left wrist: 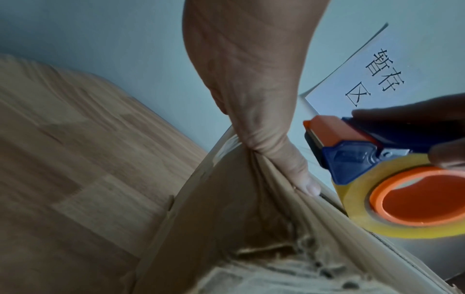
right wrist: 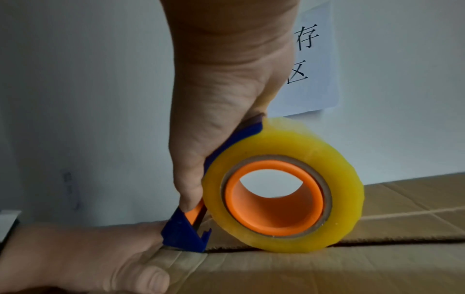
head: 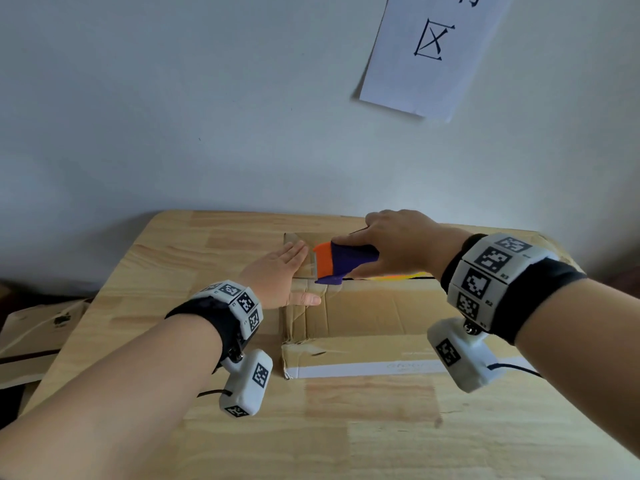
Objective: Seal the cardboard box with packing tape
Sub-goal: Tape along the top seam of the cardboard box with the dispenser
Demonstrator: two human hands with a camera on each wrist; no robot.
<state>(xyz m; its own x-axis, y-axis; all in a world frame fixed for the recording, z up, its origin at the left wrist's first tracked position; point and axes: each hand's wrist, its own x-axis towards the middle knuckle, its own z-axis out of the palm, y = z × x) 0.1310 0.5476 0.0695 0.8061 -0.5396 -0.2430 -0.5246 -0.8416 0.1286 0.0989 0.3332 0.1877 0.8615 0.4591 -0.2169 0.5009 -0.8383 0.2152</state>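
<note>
A worn cardboard box (head: 374, 313) lies on the wooden table (head: 166, 258), its top flaps meeting at a dark seam (head: 391, 278). My right hand (head: 398, 244) grips a blue and orange tape dispenser (head: 343, 261) holding a yellowish tape roll (right wrist: 339, 169). The roll rests on the seam, and the dispenser's blue nose (right wrist: 181, 236) touches the box's left end. My left hand (head: 280, 275) lies flat with straight fingers against that left end, thumb (head: 308, 299) on the near flap. In the left wrist view the left hand (left wrist: 251, 99) presses creased cardboard (left wrist: 239, 199) beside the dispenser (left wrist: 352, 155).
A white wall stands right behind the table and box. A paper sign (head: 433, 53) with black characters hangs on it above the box. Flattened cardboard (head: 34, 337) lies low at the left, beyond the table's edge. Bare tabletop stretches in front of the box.
</note>
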